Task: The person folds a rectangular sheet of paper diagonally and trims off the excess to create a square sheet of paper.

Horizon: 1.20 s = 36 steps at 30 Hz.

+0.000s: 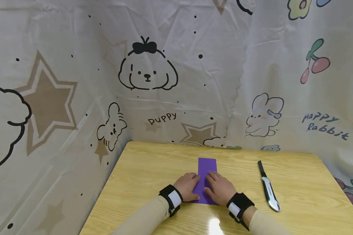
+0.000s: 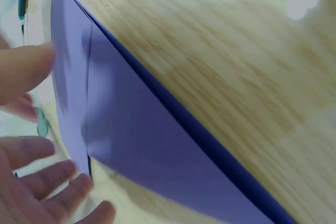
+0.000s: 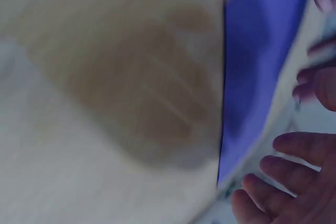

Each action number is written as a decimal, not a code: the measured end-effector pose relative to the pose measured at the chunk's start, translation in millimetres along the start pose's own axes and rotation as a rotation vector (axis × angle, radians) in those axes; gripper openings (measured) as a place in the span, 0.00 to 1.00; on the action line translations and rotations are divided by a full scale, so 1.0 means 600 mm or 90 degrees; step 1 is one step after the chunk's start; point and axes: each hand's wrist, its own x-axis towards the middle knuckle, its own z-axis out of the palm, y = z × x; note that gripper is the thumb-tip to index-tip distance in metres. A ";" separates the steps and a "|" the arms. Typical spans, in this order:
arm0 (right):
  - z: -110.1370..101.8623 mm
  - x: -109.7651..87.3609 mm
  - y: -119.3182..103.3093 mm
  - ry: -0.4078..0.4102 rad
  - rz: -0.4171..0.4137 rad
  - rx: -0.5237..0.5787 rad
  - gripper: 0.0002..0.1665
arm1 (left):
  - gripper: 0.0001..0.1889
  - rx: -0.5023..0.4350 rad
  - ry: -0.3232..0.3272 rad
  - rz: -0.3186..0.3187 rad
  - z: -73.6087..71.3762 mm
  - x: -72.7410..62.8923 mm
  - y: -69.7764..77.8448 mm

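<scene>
A purple sheet of paper (image 1: pixel 206 165), folded into a long strip, lies on the table in the head view. My left hand (image 1: pixel 187 186) rests at its left edge, fingers fairly straight and thumb near the lower end. Over the right side of the strip lies my right hand (image 1: pixel 222 190), its fingertips on the paper. The left wrist view shows the folded paper (image 2: pixel 136 124) with a lengthwise crease and layers slightly parted along one long edge. In the right wrist view the extended fingers (image 3: pixel 302 174) are beside the paper (image 3: pixel 249 61).
A utility knife (image 1: pixel 269 191) with a dark blade end lies on the wooden table (image 1: pixel 153 160), right of the paper. Printed curtains (image 1: pixel 170 75) hang behind the table and along its left side. A bright light reflection shows near the front edge.
</scene>
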 end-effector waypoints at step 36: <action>0.035 0.037 -0.020 -0.042 -0.068 -0.034 0.37 | 0.38 0.050 0.026 -0.024 0.020 -0.023 -0.005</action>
